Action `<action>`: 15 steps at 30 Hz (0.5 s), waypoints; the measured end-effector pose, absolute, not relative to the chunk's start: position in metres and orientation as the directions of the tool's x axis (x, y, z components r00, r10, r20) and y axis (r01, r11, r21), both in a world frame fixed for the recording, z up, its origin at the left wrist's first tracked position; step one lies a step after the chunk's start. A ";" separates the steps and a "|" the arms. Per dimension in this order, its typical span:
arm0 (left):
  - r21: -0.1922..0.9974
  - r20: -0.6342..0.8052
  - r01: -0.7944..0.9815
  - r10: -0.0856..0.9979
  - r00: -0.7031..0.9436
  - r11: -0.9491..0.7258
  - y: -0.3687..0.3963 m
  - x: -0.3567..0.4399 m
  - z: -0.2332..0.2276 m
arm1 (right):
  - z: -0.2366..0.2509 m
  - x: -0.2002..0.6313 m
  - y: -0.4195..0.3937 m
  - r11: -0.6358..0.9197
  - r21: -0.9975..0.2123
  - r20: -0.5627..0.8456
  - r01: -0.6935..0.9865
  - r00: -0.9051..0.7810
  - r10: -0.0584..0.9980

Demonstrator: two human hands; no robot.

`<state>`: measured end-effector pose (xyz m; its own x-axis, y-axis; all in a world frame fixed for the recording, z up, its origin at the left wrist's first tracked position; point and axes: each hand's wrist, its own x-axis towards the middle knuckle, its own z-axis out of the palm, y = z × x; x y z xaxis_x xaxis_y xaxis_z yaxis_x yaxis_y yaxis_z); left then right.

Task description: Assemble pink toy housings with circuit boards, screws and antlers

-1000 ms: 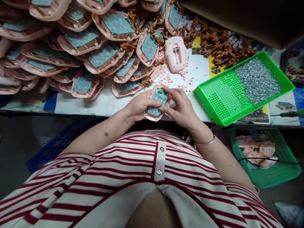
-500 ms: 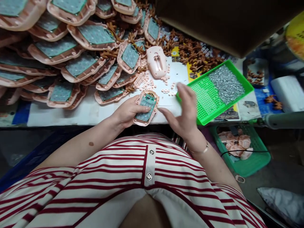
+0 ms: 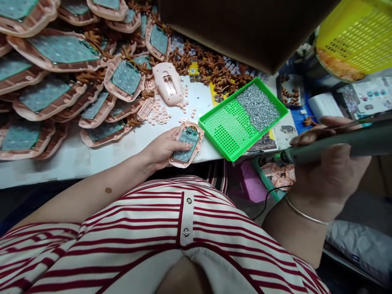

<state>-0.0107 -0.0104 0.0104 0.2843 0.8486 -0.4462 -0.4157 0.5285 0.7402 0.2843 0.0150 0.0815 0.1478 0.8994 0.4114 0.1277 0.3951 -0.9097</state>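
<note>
My left hand grips a pink plastic casing half, its thumb lying over the green circuit board inside. The casing is held over the front edge of the table, open side up. At the right, my right hand is wrapped around a grey electric screwdriver, whose narrow tip points left. Between the hands lies a green perforated tray with a heap of small silver screws at its far right end.
Stacked pink casings with boards fill the left. A closed pink casing lies behind the tray among small pink buttons. Brown parts spread along the back, under a dark overhanging box. A yellow basket stands far right.
My right hand has moved from beside the casing to the far right and closed around the screwdriver. My left hand keeps hold of the casing. The view has turned right.
</note>
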 end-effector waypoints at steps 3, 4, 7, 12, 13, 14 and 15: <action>0.741 -0.470 -0.414 0.849 0.241 0.528 -0.010 -0.010 0.010 | 0.086 0.247 0.024 0.508 -0.861 0.508 0.024 0.088 0.857; 0.741 -0.481 -0.409 0.846 0.229 0.532 -0.010 -0.010 0.010 | 0.087 0.235 0.028 0.551 -0.834 0.549 0.008 0.097 0.830; 0.732 -0.512 -0.398 0.832 0.216 0.554 -0.010 -0.010 0.011 | 0.077 0.208 0.037 0.539 -0.842 0.540 0.041 0.058 0.840; 0.705 -0.559 -0.390 0.802 0.208 0.593 -0.009 -0.008 0.014 | 0.034 0.194 0.051 0.476 -0.861 0.466 0.180 -0.099 0.879; 0.701 -0.563 -0.393 0.800 0.208 0.596 -0.009 -0.008 0.015 | 0.028 0.193 0.054 0.475 -0.862 0.458 0.177 -0.127 0.880; 0.697 -0.565 -0.396 0.798 0.210 0.598 -0.009 -0.008 0.016 | 0.024 0.192 0.056 0.466 -0.862 0.436 0.199 -0.176 0.882; 0.694 -0.567 -0.398 0.796 0.211 0.600 -0.008 -0.007 0.016 | 0.022 0.192 0.058 0.457 -0.859 0.411 0.230 -0.223 0.884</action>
